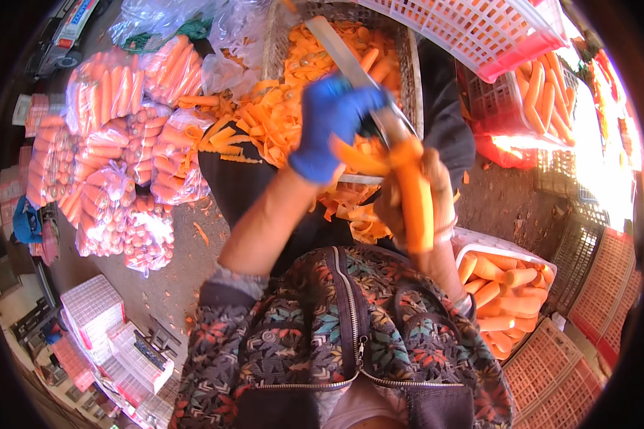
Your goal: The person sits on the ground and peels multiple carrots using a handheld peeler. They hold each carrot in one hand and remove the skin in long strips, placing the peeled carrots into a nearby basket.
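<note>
My left hand point(330, 120), in a blue glove and blurred, is closed around a long metal-bladed tool point(337, 49). One end of the blade points away from me; the other reaches the top of a peeled-looking carrot point(416, 206). An orange strip of peel point(357, 156) hangs between my left hand and that carrot. From the right side, my right hand point(440, 185) grips the carrot, holding it nearly upright in the picture. Beneath both hands, a crate point(416, 80) holds heaped carrot peelings point(306, 64) and some carrots. The tool's handle is mostly hidden by the glove.
Plastic bags of carrots point(104, 88) are piled on the ground to the left. At my right sits a crate of smooth carrots point(507, 300). A slatted plastic crate point(461, 32) juts in at the top, near another carrot-filled crate point(542, 96). Stacked crates point(94, 305) stand lower left.
</note>
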`<state>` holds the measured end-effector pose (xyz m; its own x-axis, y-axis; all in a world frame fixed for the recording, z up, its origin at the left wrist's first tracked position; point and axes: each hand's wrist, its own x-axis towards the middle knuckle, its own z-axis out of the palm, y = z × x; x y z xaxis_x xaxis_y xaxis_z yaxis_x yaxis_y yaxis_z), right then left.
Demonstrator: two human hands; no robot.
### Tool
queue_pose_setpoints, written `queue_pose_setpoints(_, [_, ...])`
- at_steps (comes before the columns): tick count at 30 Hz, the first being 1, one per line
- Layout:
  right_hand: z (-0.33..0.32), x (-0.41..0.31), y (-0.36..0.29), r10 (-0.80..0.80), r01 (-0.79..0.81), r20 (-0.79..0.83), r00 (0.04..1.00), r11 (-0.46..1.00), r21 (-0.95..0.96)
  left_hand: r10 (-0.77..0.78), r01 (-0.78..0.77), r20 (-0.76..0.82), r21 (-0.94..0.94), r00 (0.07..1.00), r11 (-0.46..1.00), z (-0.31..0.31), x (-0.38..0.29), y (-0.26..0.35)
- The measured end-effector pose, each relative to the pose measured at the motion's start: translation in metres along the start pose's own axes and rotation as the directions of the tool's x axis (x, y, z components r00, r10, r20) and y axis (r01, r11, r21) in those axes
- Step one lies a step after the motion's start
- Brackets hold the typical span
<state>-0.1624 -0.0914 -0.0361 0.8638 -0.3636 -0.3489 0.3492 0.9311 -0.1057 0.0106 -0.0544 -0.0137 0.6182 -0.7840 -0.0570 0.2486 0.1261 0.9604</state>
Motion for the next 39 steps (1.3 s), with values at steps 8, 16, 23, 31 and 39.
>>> queue_pose_setpoints(8, [-0.013,0.011,-0.031,-0.132,0.037,-0.205,0.970,0.910,-0.412,0.123,-0.114,-0.127,0.081,0.984,0.990,-0.038,-0.007,0.004])
queue_pose_setpoints(16, [-0.002,0.003,-0.009,0.059,-0.055,-0.095,0.994,0.997,0.047,-0.113,0.113,-0.001,-0.032,0.994,0.993,0.006,-0.017,0.001])
queue_pose_setpoints(23, [-0.022,-0.006,-0.024,-0.162,0.157,-0.026,0.987,0.978,-0.135,0.025,-0.001,-0.232,0.103,0.972,0.995,-0.039,0.018,0.004])
queue_pose_setpoints(31, [-0.011,0.022,-0.006,-0.022,0.037,-0.063,0.998,0.968,0.246,-0.051,0.049,0.158,0.017,0.986,0.999,0.014,-0.054,-0.004])
queue_pose_setpoints(39, [-0.003,-0.016,-0.019,-0.175,0.134,-0.070,0.982,0.910,-0.392,0.017,0.018,-0.358,0.096,0.934,0.995,-0.045,0.038,-0.003])
